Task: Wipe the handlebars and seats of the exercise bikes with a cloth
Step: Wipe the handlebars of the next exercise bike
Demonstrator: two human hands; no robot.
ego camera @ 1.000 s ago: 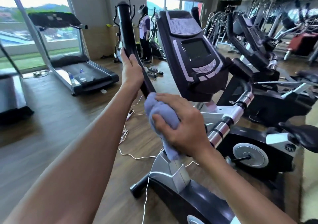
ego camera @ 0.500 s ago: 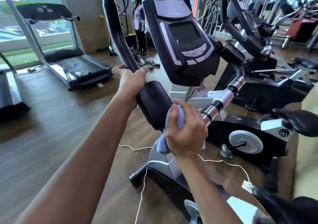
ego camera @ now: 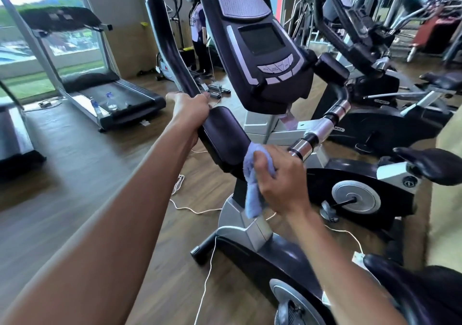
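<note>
The left hand has its fingers curled round the black handlebar just above the elbow pad, at about 11 o'clock from the frame's centre. At 3 o'clock of centre, the right hand grips the pale blue cloth, fingers bunched round it, pressing it against the pad's lower edge beside the chrome grip. The console overhangs both hands. Open wood floor spreads toward 9 o'clock, up to the treadmill; a second bike stands close at 3 o'clock.
</note>
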